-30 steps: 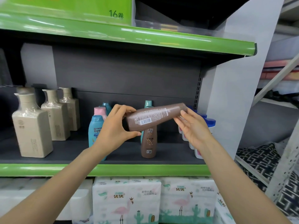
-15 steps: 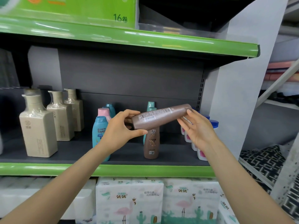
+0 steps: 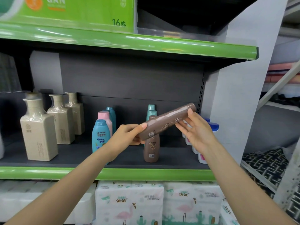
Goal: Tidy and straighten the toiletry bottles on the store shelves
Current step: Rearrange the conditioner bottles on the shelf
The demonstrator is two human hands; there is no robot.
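Observation:
A brown bottle point(image 3: 167, 121) lies nearly sideways in the air in front of the middle shelf point(image 3: 113, 173), its right end raised. My left hand point(image 3: 128, 138) grips its lower left end. My right hand point(image 3: 194, 130) supports the upper right end with spread fingers. Behind and below it a second brown bottle point(image 3: 151, 150) stands upright on the shelf. Teal bottles point(image 3: 151, 111) stand behind that one.
Several beige square pump bottles point(image 3: 39, 132) stand at the left. A blue bottle point(image 3: 100, 137) with a pink one point(image 3: 104, 117) behind it is left of centre. White blue-capped bottles point(image 3: 213, 127) line the right end. Tissue packs point(image 3: 129, 203) fill the shelf below.
The held brown bottle has been rolled about its long axis, so its white label side no longer faces me, and its right end has tilted higher. Both hands kept hold.

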